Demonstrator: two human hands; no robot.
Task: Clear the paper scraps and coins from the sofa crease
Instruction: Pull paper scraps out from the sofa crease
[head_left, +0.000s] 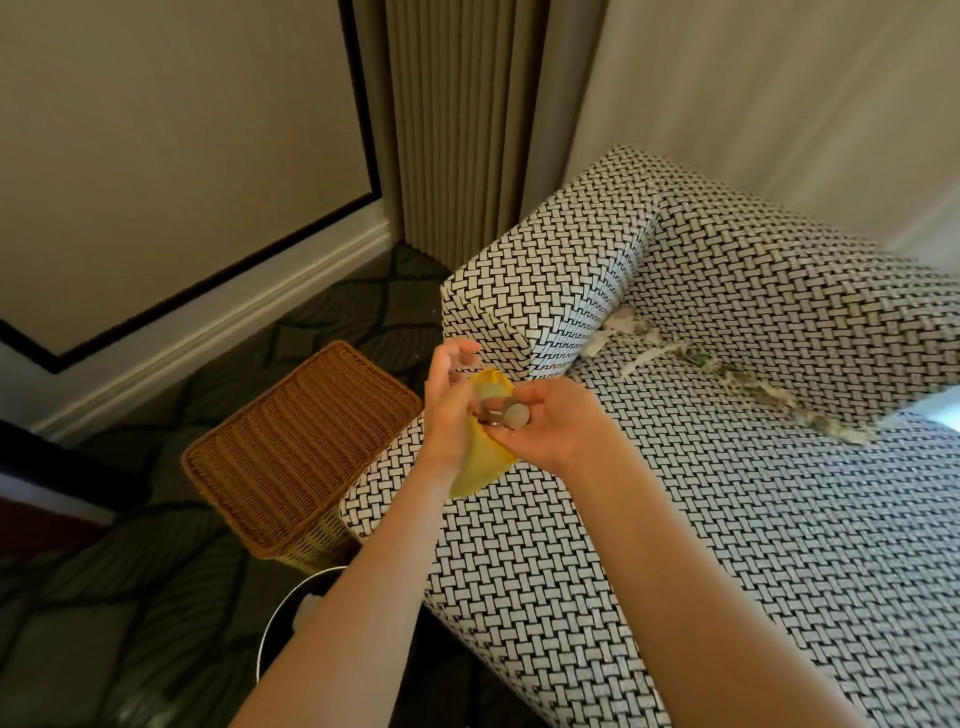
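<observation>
Left hand (449, 410) holds a yellow pouch (480, 457) upright, fingers spread above its mouth to keep it open. Right hand (545, 421) pinches coins (506, 413) at the opening — likely feeding them in. Paper scraps (727, 371) lie along the sofa (675, 519) crease, well apart from both hands — uncleared.

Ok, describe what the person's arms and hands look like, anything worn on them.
Both arms are bare as far as the frame shows: no sleeves in view. The left hand and right hand wear no gloves, and no watch, bracelet or ring shows. The fingers are too small to judge the nails.
</observation>
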